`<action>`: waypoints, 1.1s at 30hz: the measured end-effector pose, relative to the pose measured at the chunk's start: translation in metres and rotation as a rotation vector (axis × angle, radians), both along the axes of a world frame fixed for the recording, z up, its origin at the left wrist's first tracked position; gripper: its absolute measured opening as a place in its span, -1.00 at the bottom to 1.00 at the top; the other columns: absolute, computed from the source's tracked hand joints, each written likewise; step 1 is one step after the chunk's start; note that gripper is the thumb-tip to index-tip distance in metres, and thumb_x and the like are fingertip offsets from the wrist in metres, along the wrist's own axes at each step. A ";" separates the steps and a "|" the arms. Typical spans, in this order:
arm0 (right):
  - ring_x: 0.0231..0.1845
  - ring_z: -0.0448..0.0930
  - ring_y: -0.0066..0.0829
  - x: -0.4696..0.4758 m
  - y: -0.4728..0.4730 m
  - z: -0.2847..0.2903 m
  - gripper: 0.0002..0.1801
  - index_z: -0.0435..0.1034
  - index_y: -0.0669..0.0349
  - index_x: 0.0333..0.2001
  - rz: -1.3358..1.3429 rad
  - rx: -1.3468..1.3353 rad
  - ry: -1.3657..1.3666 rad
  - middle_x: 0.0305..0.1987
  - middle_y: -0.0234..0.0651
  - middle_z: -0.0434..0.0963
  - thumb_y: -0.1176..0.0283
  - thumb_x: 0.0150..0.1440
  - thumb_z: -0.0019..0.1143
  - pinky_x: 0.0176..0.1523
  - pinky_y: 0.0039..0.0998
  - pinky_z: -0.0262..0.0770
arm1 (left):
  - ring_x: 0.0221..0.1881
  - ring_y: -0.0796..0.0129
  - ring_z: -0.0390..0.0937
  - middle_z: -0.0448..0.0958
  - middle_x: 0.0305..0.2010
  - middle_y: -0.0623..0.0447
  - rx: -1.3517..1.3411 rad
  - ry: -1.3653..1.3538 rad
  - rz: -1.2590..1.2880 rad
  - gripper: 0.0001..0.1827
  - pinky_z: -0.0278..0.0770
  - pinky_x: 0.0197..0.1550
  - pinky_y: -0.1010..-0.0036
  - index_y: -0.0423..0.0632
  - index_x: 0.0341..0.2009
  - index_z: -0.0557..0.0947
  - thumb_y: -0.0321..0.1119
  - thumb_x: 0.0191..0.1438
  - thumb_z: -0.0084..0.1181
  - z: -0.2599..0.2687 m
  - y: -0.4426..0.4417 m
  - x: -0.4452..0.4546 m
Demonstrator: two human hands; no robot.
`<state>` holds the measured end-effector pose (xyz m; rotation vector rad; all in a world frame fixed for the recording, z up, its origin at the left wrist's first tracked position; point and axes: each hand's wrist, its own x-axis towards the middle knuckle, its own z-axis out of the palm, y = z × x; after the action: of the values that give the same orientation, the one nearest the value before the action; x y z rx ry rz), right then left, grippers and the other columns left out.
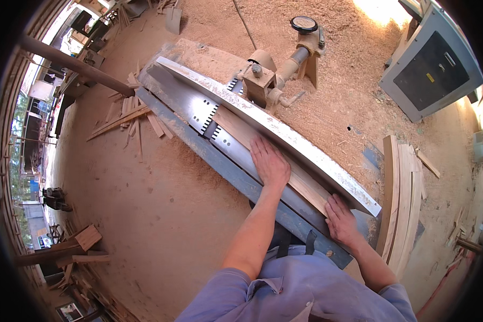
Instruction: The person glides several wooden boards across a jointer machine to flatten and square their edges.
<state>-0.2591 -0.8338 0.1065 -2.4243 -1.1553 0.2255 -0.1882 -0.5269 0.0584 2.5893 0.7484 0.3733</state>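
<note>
A long wooden board [235,124] lies on the metal bed of a jointer [193,98], along its raised metal fence [273,124]. My left hand [270,161] rests flat on the board near its middle, fingers pointing up the bed. At the board's near end is my right hand [341,219], its fingers over the end and the thumb side low. The board's far end reaches the slotted, toothed-edge gap [210,128] in the bed. How firmly either hand presses cannot be seen.
Behind the fence stand the fence bracket [259,82] and a round black-rimmed knob [304,25] amid wood shavings. Stacked boards [400,201] lie at right, near a grey machine cabinet [432,68]. Scrap strips [139,120] lie on the floor beyond the bed.
</note>
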 end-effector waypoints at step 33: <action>0.57 0.33 -0.09 0.053 0.088 -0.035 -0.23 0.38 0.27 0.36 0.146 0.137 0.048 0.51 -0.12 0.39 0.69 -0.02 0.05 0.55 -0.09 0.30 | 0.51 -0.33 0.13 0.27 0.46 -0.42 0.334 0.121 -0.088 -0.09 -0.09 0.62 -0.04 -0.41 0.39 0.35 0.01 0.13 0.25 0.021 0.092 0.056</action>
<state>-0.2059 -0.7460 0.0716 -2.2072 -1.2845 0.2402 -0.1324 -0.4344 0.0792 2.9702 0.6564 0.3414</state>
